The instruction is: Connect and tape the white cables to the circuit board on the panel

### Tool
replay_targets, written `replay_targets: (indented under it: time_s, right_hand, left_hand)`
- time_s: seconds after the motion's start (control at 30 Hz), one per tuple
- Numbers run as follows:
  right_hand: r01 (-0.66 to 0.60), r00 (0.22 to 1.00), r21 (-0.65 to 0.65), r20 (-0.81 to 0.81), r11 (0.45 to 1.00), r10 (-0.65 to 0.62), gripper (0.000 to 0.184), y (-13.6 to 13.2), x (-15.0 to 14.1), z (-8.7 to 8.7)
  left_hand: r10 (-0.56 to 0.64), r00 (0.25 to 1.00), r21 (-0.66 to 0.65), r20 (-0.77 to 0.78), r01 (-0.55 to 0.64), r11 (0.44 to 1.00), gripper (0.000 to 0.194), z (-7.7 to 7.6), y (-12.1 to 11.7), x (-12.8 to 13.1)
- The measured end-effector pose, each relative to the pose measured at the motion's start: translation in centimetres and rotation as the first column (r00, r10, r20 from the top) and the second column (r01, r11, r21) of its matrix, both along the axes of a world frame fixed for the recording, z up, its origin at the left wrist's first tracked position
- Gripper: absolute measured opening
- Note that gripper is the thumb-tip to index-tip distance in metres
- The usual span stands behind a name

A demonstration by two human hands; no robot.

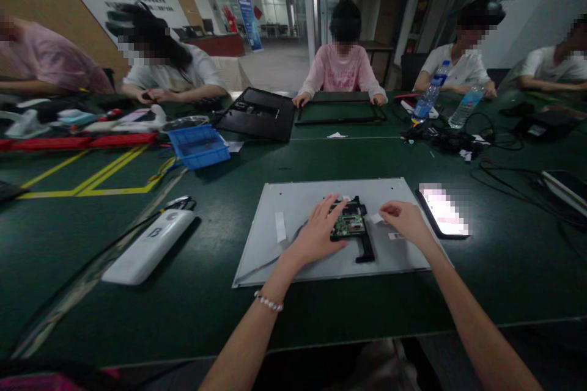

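A pale flat display panel lies on the green table in front of me. On it sits a black plastic bracket with a green circuit board. My left hand rests with fingers stretched out over the board's left side and covers part of it. To the right of the bracket, my right hand has thumb and fingers pinched on a small white piece of tape just above the panel. A white strip is stuck on the panel's left part, and a small label lies below my right hand.
A phone with a lit screen lies right of the panel. On the left are a white power bank with a cable and a blue basket. Across the table, a person in pink holds a black frame; bottles stand right.
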State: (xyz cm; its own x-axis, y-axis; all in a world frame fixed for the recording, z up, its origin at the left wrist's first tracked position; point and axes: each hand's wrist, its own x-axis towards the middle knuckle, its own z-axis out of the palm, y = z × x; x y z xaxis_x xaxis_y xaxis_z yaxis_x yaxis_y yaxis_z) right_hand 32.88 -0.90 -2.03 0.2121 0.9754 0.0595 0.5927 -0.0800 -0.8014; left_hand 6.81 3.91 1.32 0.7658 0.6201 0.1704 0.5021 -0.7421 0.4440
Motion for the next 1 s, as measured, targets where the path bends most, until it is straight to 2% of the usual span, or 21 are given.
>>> replay_targets:
  time_s: [0.1, 0.2, 0.33, 0.53, 0.77, 1.0]
  right_hand:
    - [-0.022, 0.970, -0.046, -0.242, 0.999, 0.010, 0.031, -0.6, -0.7, -0.5]
    - [-0.016, 0.951, -0.034, -0.308, 0.999, 0.005, 0.031, -0.8, -1.4, -1.4]
    - [0.010, 0.967, 0.026, -0.256, 1.000, -0.003, 0.023, -0.6, -2.2, -1.9]
    - [-0.022, 0.994, 0.081, -0.102, 0.996, 0.030, 0.020, -0.9, -2.6, -1.2]
    - [-0.032, 0.999, 0.114, -0.002, 0.993, 0.033, 0.016, -1.1, -2.8, -1.6]
    - [-0.051, 0.989, 0.164, 0.147, 0.985, 0.027, 0.020, -1.6, -3.7, -0.9]
  left_hand:
    - [-0.072, 0.996, 0.114, -0.051, 0.077, 0.990, 0.078, 0.1, -0.7, 0.9]
    - [-0.113, 0.988, 0.196, -0.105, 0.132, 0.972, 0.064, 0.0, -1.2, 1.6]
    - [-0.098, 0.981, 0.278, -0.168, 0.142, 0.950, 0.051, -0.1, -1.5, 2.1]
    - [-0.071, 0.981, 0.368, -0.181, 0.134, 0.920, 0.041, -0.4, -2.4, 3.4]
    - [-0.070, 0.986, 0.362, -0.151, 0.121, 0.924, 0.032, -1.2, -2.9, 4.4]
    - [-0.089, 0.986, 0.361, -0.139, 0.134, 0.923, 0.029, -1.1, -2.7, 4.3]
